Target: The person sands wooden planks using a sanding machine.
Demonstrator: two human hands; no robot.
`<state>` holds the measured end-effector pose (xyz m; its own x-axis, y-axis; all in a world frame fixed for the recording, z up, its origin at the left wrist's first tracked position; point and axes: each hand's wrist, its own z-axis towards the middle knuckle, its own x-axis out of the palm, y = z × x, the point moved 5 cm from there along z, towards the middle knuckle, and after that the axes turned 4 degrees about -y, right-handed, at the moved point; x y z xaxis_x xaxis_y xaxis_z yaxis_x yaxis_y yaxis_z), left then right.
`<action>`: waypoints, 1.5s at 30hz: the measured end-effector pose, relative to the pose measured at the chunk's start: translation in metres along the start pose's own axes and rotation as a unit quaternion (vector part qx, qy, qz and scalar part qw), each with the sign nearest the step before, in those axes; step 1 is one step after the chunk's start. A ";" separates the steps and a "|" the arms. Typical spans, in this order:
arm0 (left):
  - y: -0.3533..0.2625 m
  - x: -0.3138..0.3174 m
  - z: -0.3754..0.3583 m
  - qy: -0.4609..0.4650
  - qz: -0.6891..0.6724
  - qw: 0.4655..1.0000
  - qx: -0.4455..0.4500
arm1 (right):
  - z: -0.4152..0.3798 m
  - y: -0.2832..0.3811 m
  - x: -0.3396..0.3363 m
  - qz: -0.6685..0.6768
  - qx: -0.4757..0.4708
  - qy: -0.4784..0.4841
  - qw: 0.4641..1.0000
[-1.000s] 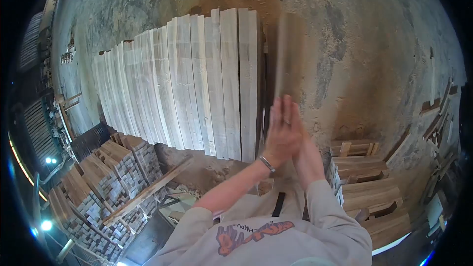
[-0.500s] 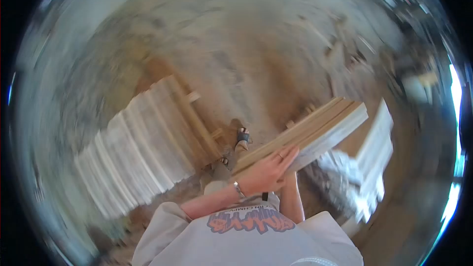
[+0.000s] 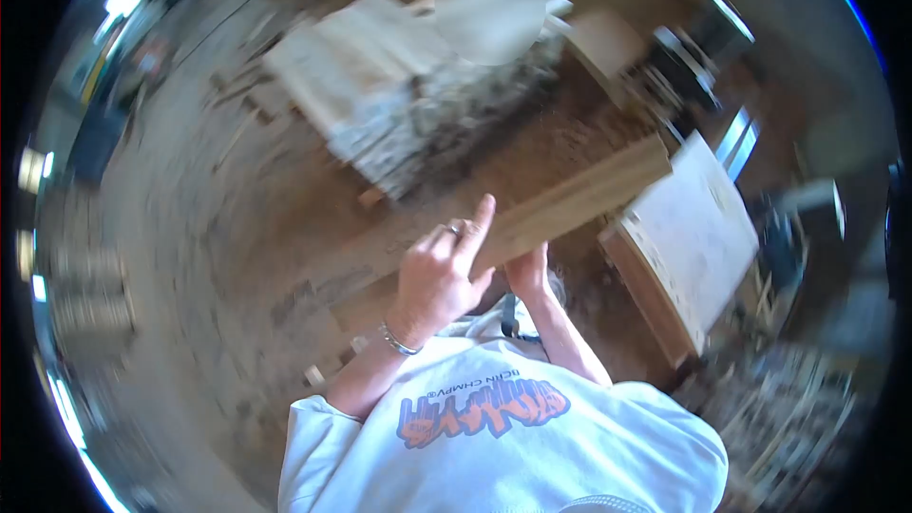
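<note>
Together both hands [image 3: 475, 271] clasp a long, flat, rough-sawn wooden plank [image 3: 570, 204], fingers wrapped shut.

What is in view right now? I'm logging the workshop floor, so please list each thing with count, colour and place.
wooden board: one, light brown, held slanting across the middle
stack of timber: one, pale, blurred, top centre
flat panel: one, pale with a brown edge, right
floor: brown, dusty, left and centre
sweatshirt: one, white with an orange print, bottom
left hand: on the board, ring and wrist bracelet
right hand: under the board
</note>
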<state>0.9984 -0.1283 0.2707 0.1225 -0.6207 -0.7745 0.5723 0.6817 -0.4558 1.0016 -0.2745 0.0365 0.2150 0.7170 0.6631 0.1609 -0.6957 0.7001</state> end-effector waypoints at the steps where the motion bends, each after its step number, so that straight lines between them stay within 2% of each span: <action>1: -0.017 0.016 0.021 0.020 -0.007 0.999 0.033 | 0.001 0.020 -0.012 0.023 -0.017 -0.034 0.999; 3: -0.043 0.032 0.060 0.049 -0.030 0.994 0.095 | 0.001 0.048 -0.032 0.059 -0.057 -0.101 0.992; 5: -0.065 0.055 0.087 0.096 -0.038 0.983 0.154 | 0.002 0.067 -0.054 0.067 -0.141 -0.125 0.980; 6: -0.114 0.101 0.134 0.110 -0.032 0.977 0.181 | 0.015 0.125 -0.099 0.086 -0.147 -0.141 0.975; 8: -0.163 0.162 0.180 0.158 -0.052 0.956 0.242 | 0.015 0.171 -0.147 0.148 -0.145 -0.183 0.961; 9: -0.189 0.184 0.199 0.178 -0.066 0.943 0.273 | 0.011 0.205 -0.159 0.120 -0.219 -0.158 0.955; 10: -0.208 0.208 0.214 0.202 -0.090 0.930 0.295 | 0.008 0.223 -0.176 0.121 -0.224 -0.179 0.950; 12: -0.242 0.254 0.238 0.250 -0.114 0.901 0.337 | -0.006 0.240 -0.211 0.209 -0.230 -0.288 0.906; 14: -0.276 0.312 0.252 0.300 -0.124 0.876 0.356 | -0.017 0.235 -0.262 0.260 -0.231 -0.284 0.894; 15: -0.291 0.338 0.256 0.336 -0.126 0.854 0.378 | -0.026 0.236 -0.273 0.264 -0.220 -0.322 0.882; 16: -0.306 0.360 0.261 0.347 -0.131 0.845 0.385 | -0.035 0.234 -0.281 0.270 -0.209 -0.362 0.868; 17: -0.320 0.382 0.262 0.409 -0.142 0.817 0.380 | -0.044 0.233 -0.287 0.250 -0.197 -0.417 0.851; 18: -0.331 0.405 0.264 0.467 -0.152 0.787 0.374 | -0.052 0.234 -0.288 0.254 -0.200 -0.429 0.844; 20: -0.339 0.462 0.268 0.511 -0.182 0.754 0.370 | -0.061 0.242 -0.287 0.211 -0.197 -0.440 0.850; 21: -0.340 0.493 0.264 0.549 -0.203 0.727 0.359 | -0.069 0.230 -0.295 0.222 -0.163 -0.485 0.830; 22: -0.340 0.524 0.266 0.552 -0.208 0.722 0.361 | -0.075 0.231 -0.298 0.221 -0.165 -0.492 0.826; 24: -0.325 0.579 0.255 0.692 -0.215 0.641 0.255 | -0.083 0.226 -0.300 0.167 -0.093 -0.495 0.848; 25: -0.324 0.583 0.257 0.672 -0.157 0.667 0.281 | -0.085 0.220 -0.305 0.179 -0.071 -0.491 0.850; 26: -0.325 0.583 0.248 0.678 -0.159 0.663 0.272 | -0.093 0.214 -0.308 0.180 -0.059 -0.495 0.848; 27: -0.322 0.585 0.245 0.606 -0.028 0.717 0.344 | -0.100 0.207 -0.310 0.167 -0.023 -0.503 0.847; 28: -0.322 0.585 0.246 0.513 0.106 0.747 0.409 | -0.105 0.208 -0.309 0.155 0.010 -0.510 0.846; 29: -0.322 0.588 0.241 0.494 0.148 0.732 0.445 | -0.116 0.213 -0.308 0.146 0.022 -0.523 0.840; 30: -0.313 0.598 0.229 0.499 0.146 0.732 0.440 | -0.131 0.222 -0.310 0.145 0.030 -0.523 0.839; 32: -0.293 0.612 0.206 0.423 -0.002 0.806 0.415 | -0.157 0.240 -0.308 -0.001 0.138 -0.414 0.900; 34: -0.289 0.595 0.196 0.446 -0.001 0.804 0.393 | -0.196 0.282 -0.316 -0.246 0.058 -0.554 0.793; 35: -0.285 0.588 0.187 0.406 -0.051 0.817 0.406 | -0.223 0.281 -0.343 -0.325 -0.043 -0.619 0.714; 36: -0.280 0.577 0.177 0.368 -0.100 0.827 0.414 | -0.243 0.293 -0.356 -0.340 -0.118 -0.680 0.639; 37: -0.275 0.567 0.172 0.342 -0.141 0.836 0.405 | -0.254 0.308 -0.357 -0.469 -0.100 -0.721 0.501; 38: -0.266 0.556 0.173 0.345 -0.137 0.838 0.399 | -0.268 0.294 -0.387 -0.578 -0.050 -0.696 0.423; 40: -0.235 0.508 0.195 0.233 -0.221 0.896 0.306 | -0.269 0.279 -0.404 -0.373 0.124 -0.641 0.659; 42: -0.168 0.456 0.210 0.133 -0.153 0.965 0.166 | -0.275 0.271 -0.410 -0.340 0.064 -0.606 0.716; 44: -0.082 0.431 0.188 0.146 -0.102 0.983 0.031 | -0.286 0.262 -0.419 -0.229 0.053 -0.599 0.765; 45: -0.049 0.427 0.165 0.266 -0.174 0.939 -0.135 | -0.292 0.255 -0.427 -0.185 0.060 -0.582 0.789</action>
<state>1.1565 -0.4909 0.0344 -0.4964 -0.5926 -0.6344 0.2670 0.5911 -0.7611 0.6694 -0.7452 0.0089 0.8608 0.3939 -0.3224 0.4947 -0.4980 0.7122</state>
